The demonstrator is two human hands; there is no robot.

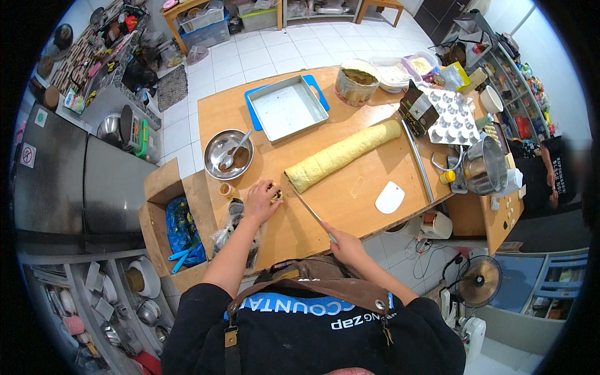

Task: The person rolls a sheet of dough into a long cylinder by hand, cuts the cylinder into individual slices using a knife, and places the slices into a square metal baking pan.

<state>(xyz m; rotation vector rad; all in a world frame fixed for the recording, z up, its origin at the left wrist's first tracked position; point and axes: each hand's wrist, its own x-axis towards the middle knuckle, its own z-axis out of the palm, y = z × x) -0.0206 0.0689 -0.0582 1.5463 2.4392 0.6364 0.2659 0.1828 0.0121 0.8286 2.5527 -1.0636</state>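
Observation:
A long pale-yellow dough roll lies slantwise across the wooden table. At its near left end my left hand has its fingers curled round a cut slice of dough roll with a dark filling. My right hand grips a knife by its light green handle. The blade points away to the left, its tip close to the roll's cut end. Beyond my left hand stands a metal bowl with a spoon and brown powder in it. A small jar sits beside that hand.
Behind the roll, a square baking pan rests on a blue board. To the right are a white scraper, a metal rod, an egg tray and a mixer bowl. A cardboard box stands left. Another person is far right.

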